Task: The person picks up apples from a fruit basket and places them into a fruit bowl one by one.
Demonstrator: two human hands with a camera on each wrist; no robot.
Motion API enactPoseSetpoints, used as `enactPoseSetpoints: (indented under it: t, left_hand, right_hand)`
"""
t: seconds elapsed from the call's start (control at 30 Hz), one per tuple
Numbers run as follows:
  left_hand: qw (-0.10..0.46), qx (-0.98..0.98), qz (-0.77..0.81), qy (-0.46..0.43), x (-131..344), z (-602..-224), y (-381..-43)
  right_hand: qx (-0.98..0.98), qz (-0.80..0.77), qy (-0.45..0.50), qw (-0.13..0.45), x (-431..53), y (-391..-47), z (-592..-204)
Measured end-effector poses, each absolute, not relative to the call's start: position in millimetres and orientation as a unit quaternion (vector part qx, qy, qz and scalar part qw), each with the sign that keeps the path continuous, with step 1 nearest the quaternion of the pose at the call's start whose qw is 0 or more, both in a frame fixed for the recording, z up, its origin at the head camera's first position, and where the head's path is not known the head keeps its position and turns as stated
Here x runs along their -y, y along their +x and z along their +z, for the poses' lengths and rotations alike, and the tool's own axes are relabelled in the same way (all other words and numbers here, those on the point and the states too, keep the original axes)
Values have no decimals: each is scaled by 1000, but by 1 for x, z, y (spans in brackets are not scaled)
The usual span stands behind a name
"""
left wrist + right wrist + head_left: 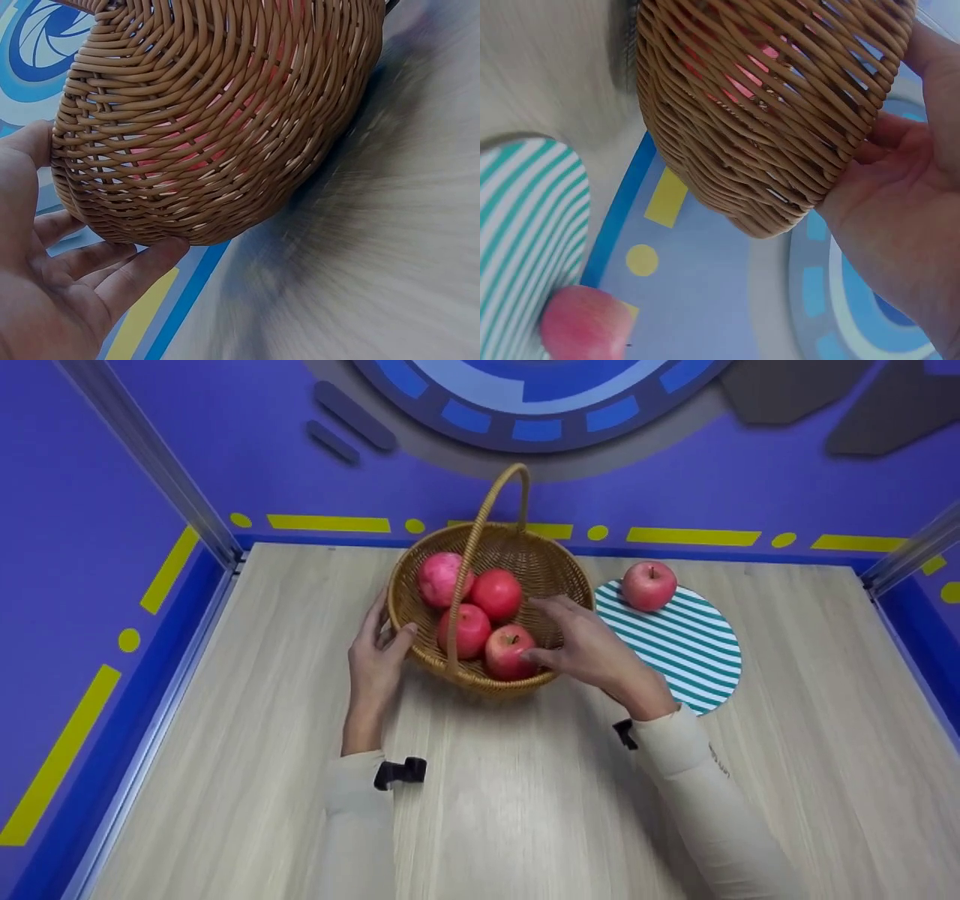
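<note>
A wicker basket (547, 562) with a tall arched handle stands tilted toward the near side. Several red fruits lie in its left and front part, among them an apple (507, 651) with a stem and a mottled pink fruit (441, 579). My left hand (375, 660) holds the basket's left side, thumb at the rim and fingers along the outside wicker (187, 150). Over the right rim reaches my right hand (589, 649), its thumb beside the front apple and its fingers spread above the basket's inside. In the right wrist view, wicker hides its fingertips.
Right of the basket lies a round green-and-white striped mat (694, 660), with another apple (649, 586) on its far edge. A blue-purple printed wall (300, 487) stands behind the wooden table (247, 697), and metal-framed panels flank both sides.
</note>
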State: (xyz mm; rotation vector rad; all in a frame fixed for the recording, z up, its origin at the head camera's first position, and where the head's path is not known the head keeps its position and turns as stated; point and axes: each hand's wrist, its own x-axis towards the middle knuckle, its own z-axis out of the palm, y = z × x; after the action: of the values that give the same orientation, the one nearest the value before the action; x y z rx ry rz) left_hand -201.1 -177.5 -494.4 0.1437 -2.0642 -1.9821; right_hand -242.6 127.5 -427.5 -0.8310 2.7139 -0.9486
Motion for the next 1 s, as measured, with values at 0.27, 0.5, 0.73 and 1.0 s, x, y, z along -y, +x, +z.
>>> enactPoseSetpoints:
  t: [0.27, 0.5, 0.73, 1.0]
  left_hand:
    - [134, 716, -684, 40, 178, -494, -202]
    - [135, 719, -680, 39, 179, -496, -202]
    - [137, 718, -682, 35, 177, -495, -202]
    - [143, 721, -677, 29, 177, -495, -202]
  right_hand:
    - [-903, -257, -332, 94, -120, -258, -425]
    - [-896, -232, -359, 120, -110, -267, -430]
    - [-902, -221, -333, 166, -107, -269, -433]
    - [-899, -232, -314, 197, -107, -269, -437]
